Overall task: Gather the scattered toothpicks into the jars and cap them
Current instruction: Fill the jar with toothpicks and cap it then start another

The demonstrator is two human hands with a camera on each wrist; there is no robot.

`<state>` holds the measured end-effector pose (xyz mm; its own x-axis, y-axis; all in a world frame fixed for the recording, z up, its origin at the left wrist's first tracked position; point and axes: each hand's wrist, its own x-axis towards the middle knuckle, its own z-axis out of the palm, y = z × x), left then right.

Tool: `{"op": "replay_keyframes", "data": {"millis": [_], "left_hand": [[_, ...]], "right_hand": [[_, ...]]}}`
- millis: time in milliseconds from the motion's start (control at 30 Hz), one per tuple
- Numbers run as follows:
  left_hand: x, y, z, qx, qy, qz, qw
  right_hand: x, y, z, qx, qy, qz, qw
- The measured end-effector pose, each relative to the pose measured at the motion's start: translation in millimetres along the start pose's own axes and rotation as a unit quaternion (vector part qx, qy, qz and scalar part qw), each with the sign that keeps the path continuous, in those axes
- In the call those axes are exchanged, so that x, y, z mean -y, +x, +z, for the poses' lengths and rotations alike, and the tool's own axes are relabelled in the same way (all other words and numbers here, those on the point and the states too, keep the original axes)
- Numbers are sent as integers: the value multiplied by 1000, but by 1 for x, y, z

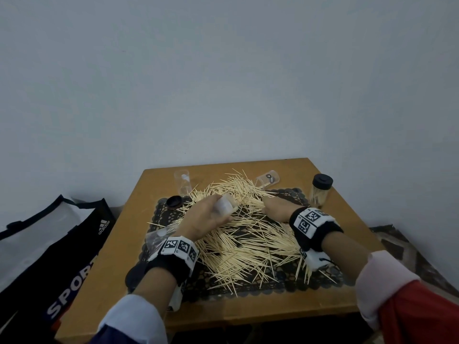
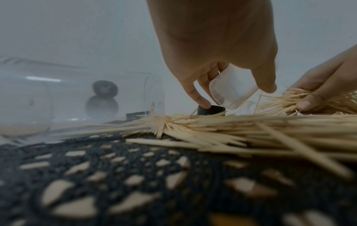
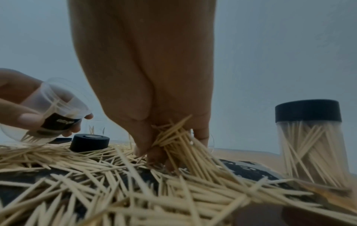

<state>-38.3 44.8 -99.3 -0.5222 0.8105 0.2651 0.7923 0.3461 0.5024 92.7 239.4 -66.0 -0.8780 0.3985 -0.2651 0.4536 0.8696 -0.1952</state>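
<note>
Pale wooden toothpicks (image 1: pixel 250 234) lie criss-crossed in a thick heap over a black lace mat (image 1: pixel 293 284) that covers the middle of the tabletop (image 1: pixel 111 281), spilling toward its far edge. The left hand (image 1: pixel 203 219) grips a clear plastic jar (image 1: pixel 224 206), tilted with its mouth toward the heap; the right wrist view shows a dark label on it and a few toothpicks inside. The right hand (image 1: pixel 275 209) sits just beside that jar, on the far right part of the heap, its fingers (image 3: pixel 142 146) closed round a bunch of toothpicks (image 3: pixel 173 137) whose lower ends reach down into the pile.

A jar (image 1: pixel 319 193) with a black cap, upright and packed with toothpicks, stands near the far right corner. A loose black cap (image 1: pixel 174 202) rests at the mat's far left corner. Two more clear jars lie near the far edge: one (image 1: pixel 183 183) at the left, one (image 1: pixel 269 179) on its side at the right.

A further clear piece (image 1: pixel 159 235) by the mat's left edge is partly hidden behind the left wrist band, and a dark round shape beneath that forearm is hard to make out. A black sports bag (image 1: pixel 57 244) sits off the table's left edge.
</note>
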Motion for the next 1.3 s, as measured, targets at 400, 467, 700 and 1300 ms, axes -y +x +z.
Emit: {"op": "replay_keyframes", "data": {"millis": [400,467,700,1300], "left_hand": [[-7,-1,-2,-3,-6,-8,1000],[-8,-2,-3,-4,-6,-10,1000],[-8,-3,-5,-1,-4,-10,1000],[-4,-4,-6,-31,38,-16,999]], "right_hand": [[3,-1,-25,8,187,-6,982],[3,-1,-27,7,248,-18,969],[18,-5,-29,45,259,-87,961],[20,-1,-34,80,243,-88,963]]}}
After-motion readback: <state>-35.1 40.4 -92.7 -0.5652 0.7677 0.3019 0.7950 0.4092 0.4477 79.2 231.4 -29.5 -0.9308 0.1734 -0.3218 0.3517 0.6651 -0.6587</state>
